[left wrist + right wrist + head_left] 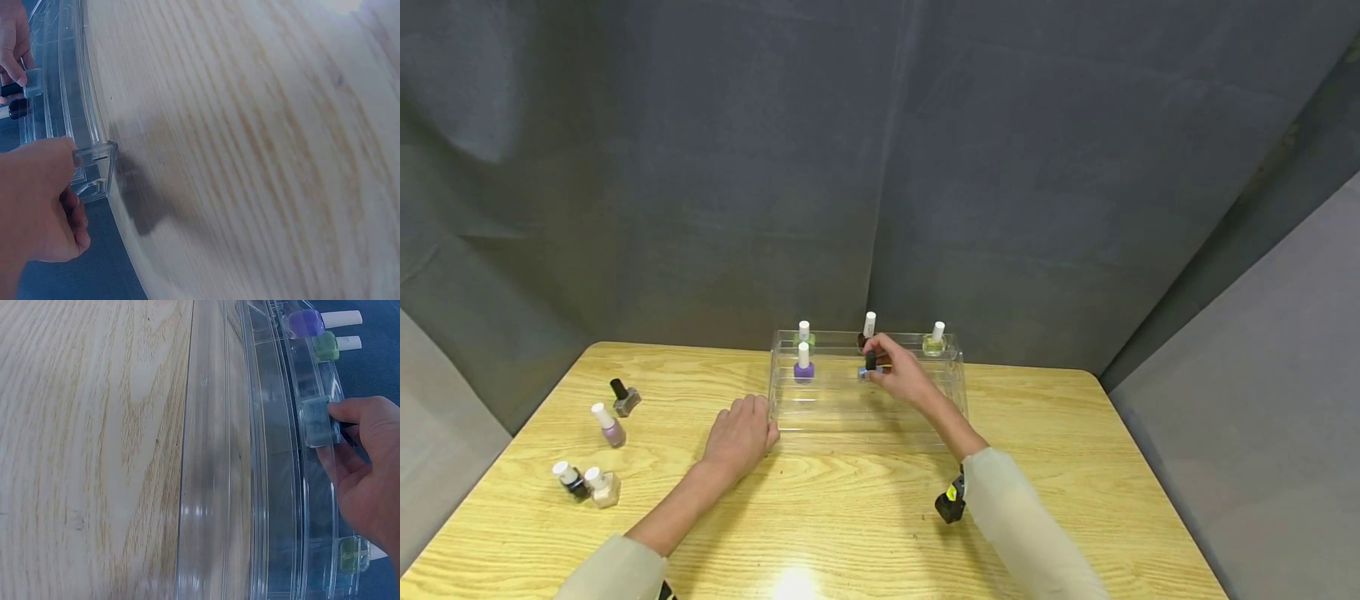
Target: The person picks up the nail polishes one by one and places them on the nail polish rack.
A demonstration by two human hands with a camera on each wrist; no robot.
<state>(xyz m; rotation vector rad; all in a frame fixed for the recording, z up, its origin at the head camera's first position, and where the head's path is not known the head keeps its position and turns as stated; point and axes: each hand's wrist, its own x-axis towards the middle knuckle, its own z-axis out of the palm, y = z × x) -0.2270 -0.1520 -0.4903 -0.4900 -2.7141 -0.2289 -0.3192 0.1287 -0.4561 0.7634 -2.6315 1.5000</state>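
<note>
A clear stepped rack (pixel 820 417) stands toward the back of the table. My right hand (pixel 901 375) pinches a light blue nail polish bottle (pixel 317 422) with a black cap, upright on the second tier from the back. My left hand (pixel 741 433) grips the rack's left side near the front corner, its fingers curled, as the left wrist view shows. A purple nail polish (pixel 803 372) sits on the blue one's tier, farther left. On the back tier are a green nail polish (pixel 806 340), a dark one with a white cap (pixel 869 323), partly hidden, and a yellow-green one (pixel 934 344).
Several loose bottles lie at the table's left: a grey one (pixel 626 405), a lilac one (pixel 613 432), a dark one (pixel 577 487) and a cream one (pixel 606 493). A dark curtain (pixel 880 167) hangs behind the wooden table (pixel 850 517).
</note>
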